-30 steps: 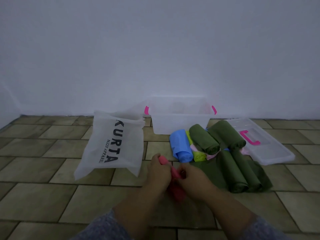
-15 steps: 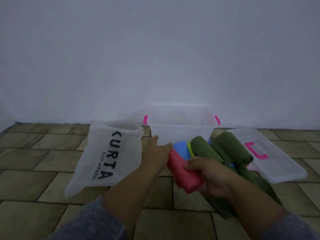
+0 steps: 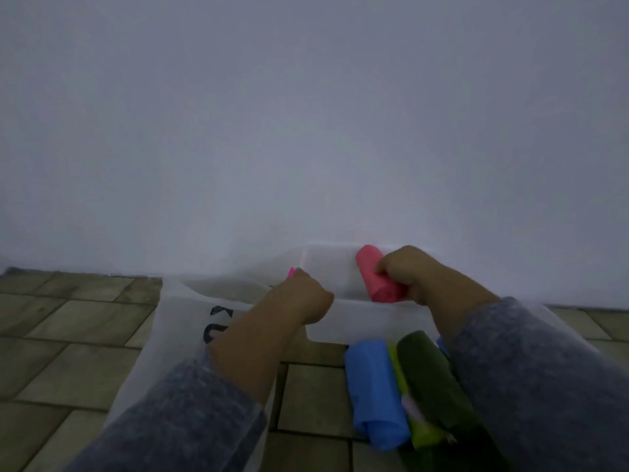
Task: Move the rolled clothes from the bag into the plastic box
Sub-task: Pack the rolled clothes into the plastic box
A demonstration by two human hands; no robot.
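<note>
Right hand is up over the clear plastic storage box now, fingers curled tight round the pink rolled cloth, which half a sec ago was low, in front of the box w/ both hands near it. So the roll has gone from floor level to above the box opening, tilted, not let go yet. Left hand has moved to the box's near-left corner by the pink handle clip, fingers bent; looks like it's steadying the rim, but can't tell if it's truly gripping. White fabric bag w/ black lettering lies left of the box. Blue rolled cloth, lime roll and dark green roll wait on the tiled floor just in front. Judgement: first roll is about to go in; the rest are left to move.
</note>
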